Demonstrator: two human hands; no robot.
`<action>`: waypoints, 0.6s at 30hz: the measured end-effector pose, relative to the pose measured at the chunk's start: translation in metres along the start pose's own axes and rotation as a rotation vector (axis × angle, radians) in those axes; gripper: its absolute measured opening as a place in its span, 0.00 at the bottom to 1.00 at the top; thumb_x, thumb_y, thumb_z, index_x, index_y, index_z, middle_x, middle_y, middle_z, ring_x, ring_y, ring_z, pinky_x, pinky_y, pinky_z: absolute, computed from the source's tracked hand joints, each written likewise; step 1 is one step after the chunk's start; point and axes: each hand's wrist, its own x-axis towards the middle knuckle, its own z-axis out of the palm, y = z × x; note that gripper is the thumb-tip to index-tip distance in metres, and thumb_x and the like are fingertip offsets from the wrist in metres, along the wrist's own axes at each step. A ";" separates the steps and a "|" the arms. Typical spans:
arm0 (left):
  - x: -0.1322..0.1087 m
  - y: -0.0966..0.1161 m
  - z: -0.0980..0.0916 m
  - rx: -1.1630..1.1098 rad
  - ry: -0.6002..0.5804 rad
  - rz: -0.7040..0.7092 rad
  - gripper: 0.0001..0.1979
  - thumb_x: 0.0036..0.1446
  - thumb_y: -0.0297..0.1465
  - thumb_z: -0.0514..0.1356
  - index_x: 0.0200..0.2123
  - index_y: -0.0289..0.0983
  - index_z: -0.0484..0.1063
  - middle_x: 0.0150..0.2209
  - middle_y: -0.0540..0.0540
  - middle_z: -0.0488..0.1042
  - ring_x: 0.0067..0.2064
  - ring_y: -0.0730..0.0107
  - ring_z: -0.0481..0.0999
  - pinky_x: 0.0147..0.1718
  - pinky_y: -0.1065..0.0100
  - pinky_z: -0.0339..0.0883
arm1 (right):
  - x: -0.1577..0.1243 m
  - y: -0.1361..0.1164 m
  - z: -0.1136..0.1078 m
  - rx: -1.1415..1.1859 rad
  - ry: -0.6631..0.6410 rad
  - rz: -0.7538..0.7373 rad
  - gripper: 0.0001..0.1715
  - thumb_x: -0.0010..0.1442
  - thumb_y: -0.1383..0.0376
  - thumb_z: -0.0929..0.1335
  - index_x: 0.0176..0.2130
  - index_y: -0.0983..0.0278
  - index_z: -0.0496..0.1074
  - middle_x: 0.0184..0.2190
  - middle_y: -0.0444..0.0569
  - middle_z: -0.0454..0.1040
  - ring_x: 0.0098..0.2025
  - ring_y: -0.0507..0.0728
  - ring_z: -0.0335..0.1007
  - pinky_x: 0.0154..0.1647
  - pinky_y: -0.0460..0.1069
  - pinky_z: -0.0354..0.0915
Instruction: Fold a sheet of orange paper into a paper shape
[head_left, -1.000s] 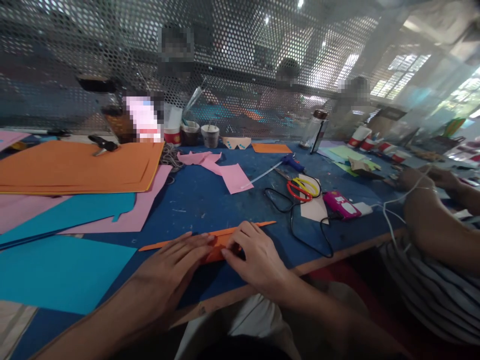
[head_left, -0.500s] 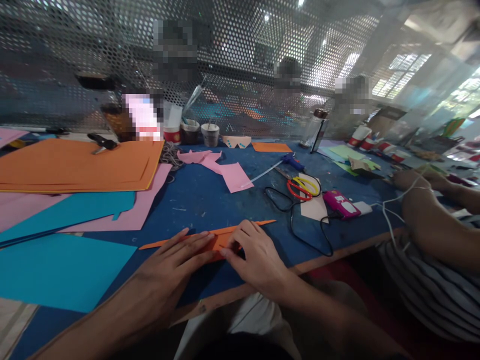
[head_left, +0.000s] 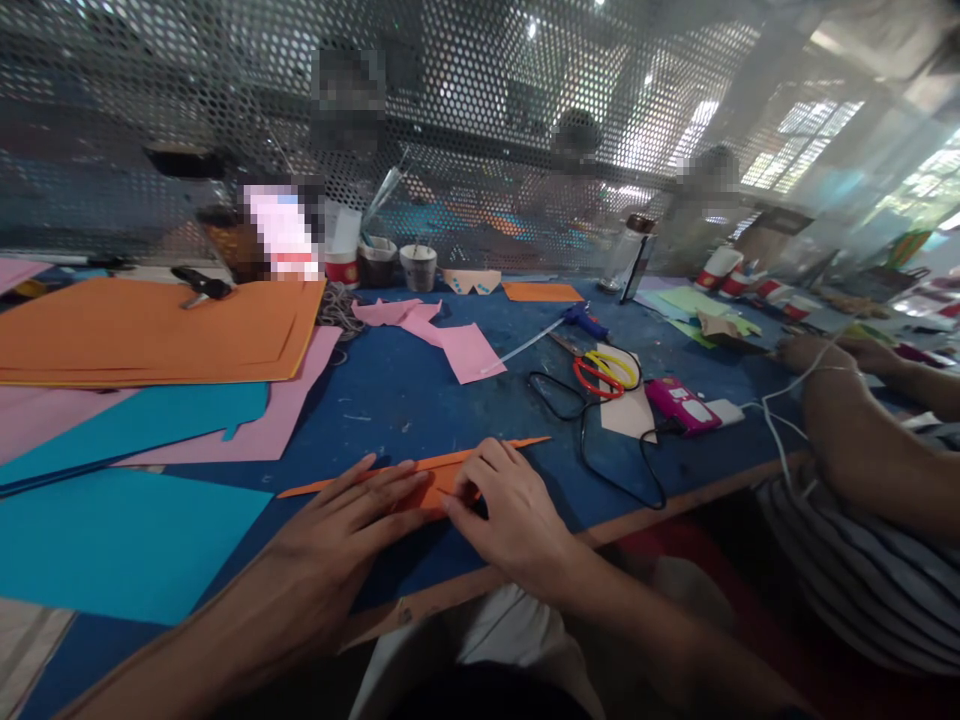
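A folded piece of orange paper (head_left: pixel 435 488) with pointed ends lies on the blue table (head_left: pixel 390 420) near its front edge. Across its left part my left hand (head_left: pixel 360 515) rests flat, fingers stretched out. My right hand (head_left: pixel 510 500) curls over the right part, thumb and index finger pinching the lower edge of the paper. Part of the paper is hidden beneath both hands.
Orange sheets (head_left: pixel 150 330) with keys (head_left: pixel 201 285) on top and blue sheets (head_left: pixel 120 540) lie at left. Pink paper (head_left: pixel 472 352), scissors (head_left: pixel 600 375), a glue gun (head_left: pixel 585 320) and a black cable (head_left: pixel 589 460) lie beyond. A co-worker's arm (head_left: pixel 855 420) is at right.
Both hands stay on the orange paper in nearly the same place. The view has shifted very slightly.
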 end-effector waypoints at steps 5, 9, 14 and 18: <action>-0.002 -0.002 0.003 -0.034 0.020 0.000 0.36 0.64 0.31 0.62 0.74 0.47 0.58 0.71 0.43 0.68 0.71 0.52 0.69 0.70 0.39 0.59 | 0.000 -0.001 -0.001 0.001 -0.013 0.015 0.10 0.68 0.66 0.71 0.34 0.61 0.69 0.40 0.48 0.73 0.44 0.58 0.71 0.48 0.55 0.70; -0.001 -0.002 0.001 -0.063 0.034 -0.008 0.35 0.65 0.29 0.60 0.73 0.48 0.60 0.71 0.45 0.67 0.71 0.52 0.68 0.71 0.40 0.58 | -0.001 0.000 0.001 0.001 0.007 0.004 0.10 0.67 0.67 0.71 0.34 0.61 0.68 0.40 0.48 0.73 0.45 0.58 0.70 0.48 0.55 0.69; -0.002 -0.002 0.001 -0.090 0.039 -0.022 0.36 0.65 0.23 0.55 0.74 0.50 0.58 0.72 0.47 0.67 0.70 0.54 0.69 0.70 0.40 0.60 | -0.003 0.000 0.003 0.020 0.025 0.004 0.10 0.67 0.67 0.71 0.34 0.60 0.68 0.40 0.47 0.73 0.44 0.58 0.70 0.47 0.54 0.68; -0.002 -0.001 0.001 -0.073 0.029 -0.033 0.36 0.65 0.25 0.56 0.74 0.49 0.57 0.72 0.44 0.65 0.71 0.50 0.68 0.68 0.37 0.63 | -0.003 0.000 0.004 0.008 0.022 0.005 0.09 0.67 0.67 0.71 0.34 0.60 0.68 0.40 0.48 0.72 0.44 0.58 0.70 0.47 0.54 0.68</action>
